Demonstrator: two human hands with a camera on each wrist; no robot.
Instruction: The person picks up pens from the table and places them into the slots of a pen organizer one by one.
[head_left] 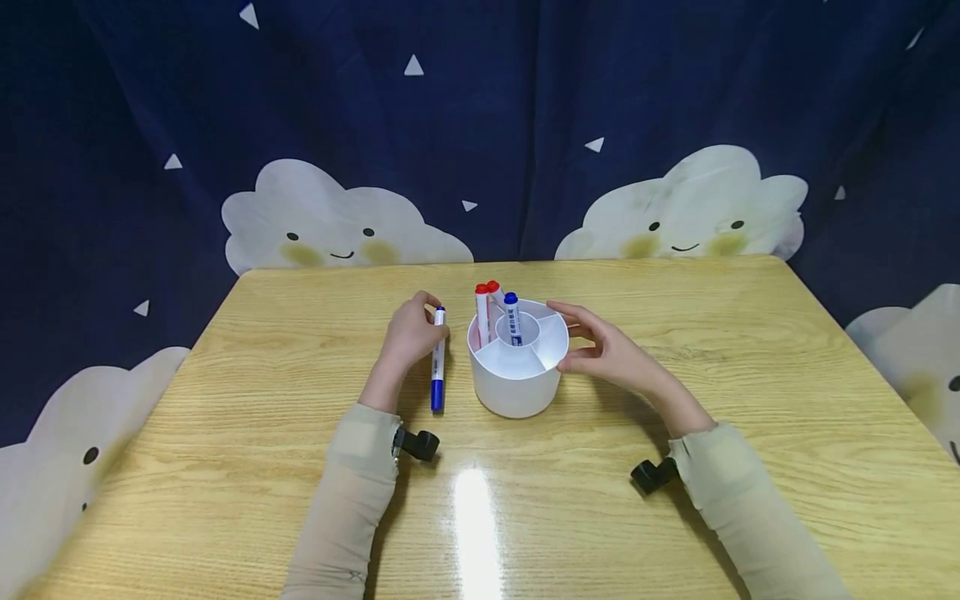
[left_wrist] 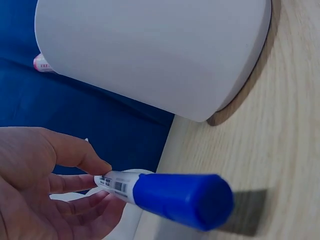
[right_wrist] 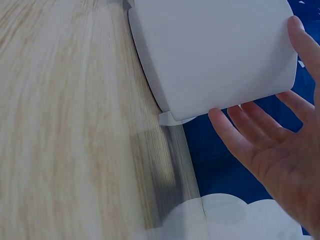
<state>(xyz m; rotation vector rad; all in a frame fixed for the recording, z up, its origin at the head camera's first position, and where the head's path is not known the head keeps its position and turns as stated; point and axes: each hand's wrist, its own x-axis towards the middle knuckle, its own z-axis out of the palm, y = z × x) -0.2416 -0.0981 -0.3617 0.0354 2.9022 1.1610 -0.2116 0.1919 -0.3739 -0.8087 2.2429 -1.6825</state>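
My left hand pinches a blue-capped whiteboard marker between thumb and fingers, left of the organizer. The marker's blue cap points toward me; the left wrist view shows it large, with a shadow on the table. A round white pen organizer with divided compartments stands in the middle. My right hand rests against its right side, thumb at the near wall and the other fingers fairly straight. Standing in the organizer are a blue-topped marker in the central ring and two red-topped markers, one at the left.
The wooden table extends on both sides of the organizer. A dark blue curtain with white clouds hangs behind the table's back edge. A black wrist camera mount sits at my left cuff, and another at my right.
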